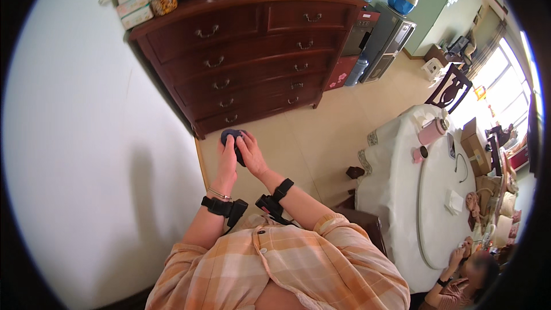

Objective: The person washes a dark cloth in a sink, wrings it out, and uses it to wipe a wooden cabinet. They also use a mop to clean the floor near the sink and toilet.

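Both of my hands are stretched out in front of me, close together, around a small dark bundle (231, 132). It looks like soft cloth, navy to black, perhaps rolled socks; my fingers hide much of it. My left hand (225, 161) grips its left side with the thumb laid along the top. On the other side my right hand (253, 155) presses against it, thumb beside the left thumb. The bundle is held in the air above the tiled floor (280, 142), near the foot of a dark wooden chest of drawers (258, 69).
A white wall (86, 137) runs close on my left. To the right stands a round table (387, 206) with a pale cloth, a pink thermos (431, 132) and a pink cup (419, 154). Another person (462, 282) is at its near end. A water dispenser (357, 34) stands beyond the chest.
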Demonstrator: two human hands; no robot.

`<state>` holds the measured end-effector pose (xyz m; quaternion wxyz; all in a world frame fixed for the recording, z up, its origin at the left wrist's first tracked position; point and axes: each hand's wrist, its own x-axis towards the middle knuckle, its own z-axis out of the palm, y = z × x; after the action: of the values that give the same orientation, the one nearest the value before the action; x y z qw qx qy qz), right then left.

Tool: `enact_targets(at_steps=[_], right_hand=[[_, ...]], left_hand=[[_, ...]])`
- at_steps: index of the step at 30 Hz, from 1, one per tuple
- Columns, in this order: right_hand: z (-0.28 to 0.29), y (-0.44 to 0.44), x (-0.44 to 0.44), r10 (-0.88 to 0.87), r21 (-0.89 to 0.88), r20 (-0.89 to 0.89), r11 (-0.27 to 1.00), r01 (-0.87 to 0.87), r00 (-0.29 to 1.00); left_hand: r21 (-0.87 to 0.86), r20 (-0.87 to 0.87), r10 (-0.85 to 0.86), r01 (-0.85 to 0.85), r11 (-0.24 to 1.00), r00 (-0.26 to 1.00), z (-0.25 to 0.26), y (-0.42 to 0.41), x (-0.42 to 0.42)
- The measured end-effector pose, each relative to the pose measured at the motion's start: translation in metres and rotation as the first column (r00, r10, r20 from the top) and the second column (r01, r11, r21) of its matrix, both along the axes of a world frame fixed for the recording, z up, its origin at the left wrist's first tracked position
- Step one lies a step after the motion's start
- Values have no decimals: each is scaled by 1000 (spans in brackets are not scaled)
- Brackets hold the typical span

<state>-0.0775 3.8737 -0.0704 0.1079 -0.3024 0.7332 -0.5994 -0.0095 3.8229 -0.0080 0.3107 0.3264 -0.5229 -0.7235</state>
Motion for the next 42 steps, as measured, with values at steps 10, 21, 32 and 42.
enact_targets(at_steps=[10, 21, 32, 42], right_hand=[[35, -43, -103, 395, -218, 572, 918, -331, 719], [-25, -49, -306, -266, 80, 569, 960, 270, 778], [-29, -15, -452, -349, -134, 750, 751, 646, 562], [33, -76, -641, -807, -91, 35, 585, 806, 590]], left_hand=[[9, 17, -166, 166, 986, 986, -4, -70, -95], [-580, 383, -580, 676, 455, 719, 31, -129, -290], [-971, 67, -267, 1, -238, 961, 162, -177, -471], [-907, 15, 343, 157, -391, 939, 162, -169, -586]])
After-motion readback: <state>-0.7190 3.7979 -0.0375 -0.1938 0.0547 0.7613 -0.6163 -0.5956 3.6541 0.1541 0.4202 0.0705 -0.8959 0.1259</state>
